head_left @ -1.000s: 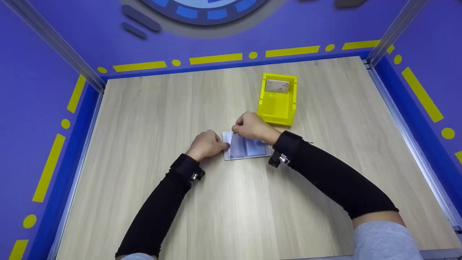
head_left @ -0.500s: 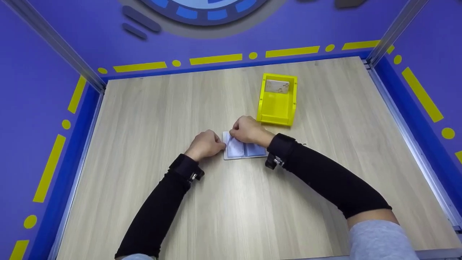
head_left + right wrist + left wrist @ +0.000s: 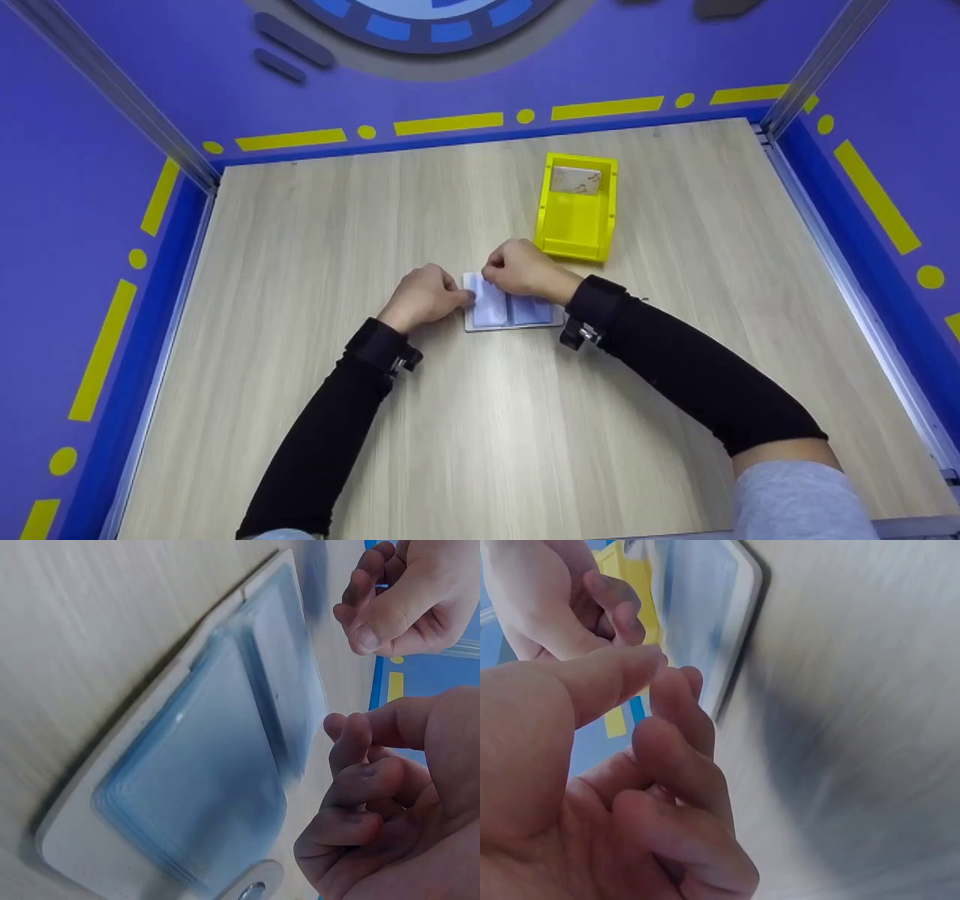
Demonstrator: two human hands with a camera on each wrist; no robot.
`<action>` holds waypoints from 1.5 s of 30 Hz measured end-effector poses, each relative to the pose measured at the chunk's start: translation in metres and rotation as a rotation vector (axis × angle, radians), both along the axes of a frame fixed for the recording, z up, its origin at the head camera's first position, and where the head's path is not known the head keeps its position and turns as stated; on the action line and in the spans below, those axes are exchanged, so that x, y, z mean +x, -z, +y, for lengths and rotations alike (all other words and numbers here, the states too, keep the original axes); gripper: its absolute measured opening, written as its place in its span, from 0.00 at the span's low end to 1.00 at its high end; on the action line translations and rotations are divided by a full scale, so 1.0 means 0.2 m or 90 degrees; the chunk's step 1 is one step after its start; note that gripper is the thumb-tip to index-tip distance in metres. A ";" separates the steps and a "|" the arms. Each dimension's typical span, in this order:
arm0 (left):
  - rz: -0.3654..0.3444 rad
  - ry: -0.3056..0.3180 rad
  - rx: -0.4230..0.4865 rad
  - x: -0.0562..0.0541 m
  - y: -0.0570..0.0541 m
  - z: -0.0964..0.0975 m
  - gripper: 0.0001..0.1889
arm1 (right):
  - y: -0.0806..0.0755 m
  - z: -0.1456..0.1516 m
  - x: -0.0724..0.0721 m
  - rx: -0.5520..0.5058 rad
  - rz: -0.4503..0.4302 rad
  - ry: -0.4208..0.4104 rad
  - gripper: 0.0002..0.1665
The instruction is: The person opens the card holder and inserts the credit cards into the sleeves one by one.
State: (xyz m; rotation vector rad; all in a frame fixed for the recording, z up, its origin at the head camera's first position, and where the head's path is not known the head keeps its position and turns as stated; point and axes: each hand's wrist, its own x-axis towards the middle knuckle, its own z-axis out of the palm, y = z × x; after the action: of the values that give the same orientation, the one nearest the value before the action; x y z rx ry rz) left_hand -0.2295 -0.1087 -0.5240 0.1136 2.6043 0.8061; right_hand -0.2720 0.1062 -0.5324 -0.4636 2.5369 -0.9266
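Observation:
A card holder lies spread open on the table, with stacked clear bluish sleeves on both halves and a pale cover beneath. Its strap with a metal snap shows in the right wrist view. My left hand is at the holder's left edge, fingers curled and thumb tip close to the index fingertip. Over the holder's far side is my right hand, its thumb and index tips together and the other fingers curled. No sleeve shows between the fingers of either hand; the sleeves lie down.
Behind my right hand stands a yellow bin with a pale patterned card leaning inside at its back. The wooden table is bounded by blue panels and metal rails at the back and sides.
The clear sleeve my right hand held raised now lies down on the left half. My right hand dipped left, then shifted slightly right again; my left hand moved slightly away from the body.

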 end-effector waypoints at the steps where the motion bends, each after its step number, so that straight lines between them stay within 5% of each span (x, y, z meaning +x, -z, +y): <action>1: 0.003 0.003 -0.002 0.00 0.00 0.01 0.25 | 0.00 0.01 0.00 0.000 -0.001 0.002 0.16; 12: 0.028 0.012 -0.066 0.03 0.07 0.06 0.31 | -0.06 0.09 0.00 0.002 0.014 0.018 0.17; 20: 0.022 0.012 -0.071 0.03 0.08 0.07 0.31 | -0.12 0.14 -0.02 -0.011 0.039 0.032 0.18; 30: 0.006 -0.006 -0.090 0.03 0.07 0.08 0.32 | -0.33 0.35 -0.15 -0.064 0.096 0.174 0.19; 39: 0.005 -0.004 -0.091 0.03 0.06 0.08 0.29 | -0.40 0.57 -0.34 0.017 0.099 0.280 0.20; 45: -0.003 -0.007 -0.084 0.03 0.06 0.07 0.30 | -0.38 0.66 -0.42 0.094 0.142 0.301 0.19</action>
State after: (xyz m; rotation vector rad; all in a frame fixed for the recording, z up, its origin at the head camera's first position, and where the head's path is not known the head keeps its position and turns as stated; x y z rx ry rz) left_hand -0.2244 -0.0949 -0.5356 0.0597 2.6465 0.6343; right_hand -0.3561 0.2373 -0.4566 0.0940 2.9628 -0.8687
